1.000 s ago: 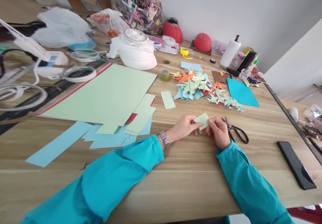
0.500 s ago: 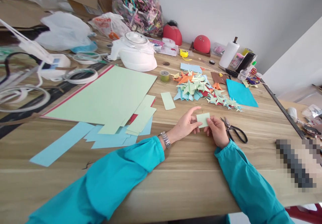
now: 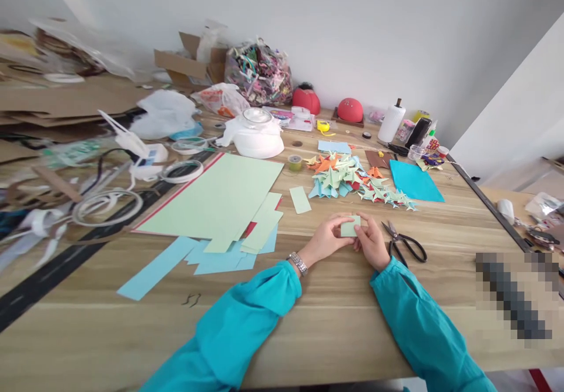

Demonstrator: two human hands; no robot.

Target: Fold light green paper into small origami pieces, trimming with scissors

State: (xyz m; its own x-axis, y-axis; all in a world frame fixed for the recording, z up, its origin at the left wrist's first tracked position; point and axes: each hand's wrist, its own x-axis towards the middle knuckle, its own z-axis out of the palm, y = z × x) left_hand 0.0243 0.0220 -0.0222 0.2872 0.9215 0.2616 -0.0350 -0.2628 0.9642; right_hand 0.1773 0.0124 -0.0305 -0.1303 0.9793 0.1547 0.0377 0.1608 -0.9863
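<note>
Between my two hands is a small light green piece of paper [image 3: 350,226], held just above the wooden table. My left hand [image 3: 328,236] grips its left side, thumb in front and index finger along the top. On the right edge, my right hand [image 3: 371,242] pinches the paper with thumb and fingers. Scissors [image 3: 404,242] with black handles lie partly spread just right of my right hand. Beyond my hands is a pile of folded paper stars [image 3: 337,174] in green, orange and blue. A loose green paper rectangle [image 3: 300,200] lies left of the pile.
A large green sheet [image 3: 220,198] lies at left, with green strips [image 3: 263,230] and blue strips [image 3: 156,268] at its near edge. A turquoise sheet [image 3: 416,180] is at right. Bags, a white bottle [image 3: 391,123] and red pincushions [image 3: 350,110] line the back.
The view has shifted, so the table's things appear lower. My left index finger, raised before, now rests along the paper's top edge, and my hands are closer together around it.
</note>
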